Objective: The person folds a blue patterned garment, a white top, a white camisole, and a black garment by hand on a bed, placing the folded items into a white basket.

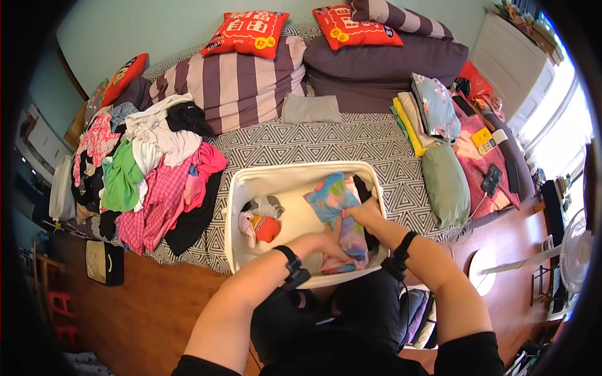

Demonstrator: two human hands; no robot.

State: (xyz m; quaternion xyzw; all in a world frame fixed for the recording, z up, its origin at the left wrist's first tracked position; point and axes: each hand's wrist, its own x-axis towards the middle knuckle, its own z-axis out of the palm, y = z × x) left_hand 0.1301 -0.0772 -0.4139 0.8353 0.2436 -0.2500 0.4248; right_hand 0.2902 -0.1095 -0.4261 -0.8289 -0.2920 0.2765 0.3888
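Observation:
In front of me is a cream fabric storage bin (301, 165) with its top uncovered. Inside it, at the right, a multicoloured blue, pink and purple garment (331, 192) stands in a folded strip along the wall. My right hand (366, 215) grips the garment's upper middle, near the bin's right rim. Lower down, my left hand (333, 242) holds the same garment, its thumb raised and its fingers spread along the cloth. Dark cloth (362, 188) lies beyond my right hand, partly hidden. Rolled small items sit at the bin's left: a red-orange one (267, 228), a grey one (268, 207) and a pale pink one (247, 228).
A loose heap of clothes (155, 174) covers the sofa's left side. Folded clothes (435, 108) and a green roll (446, 185) lie at the right, beside a phone (492, 179). A grey folded cloth (310, 109) rests behind the bin. A white fan (576, 254) stands at right.

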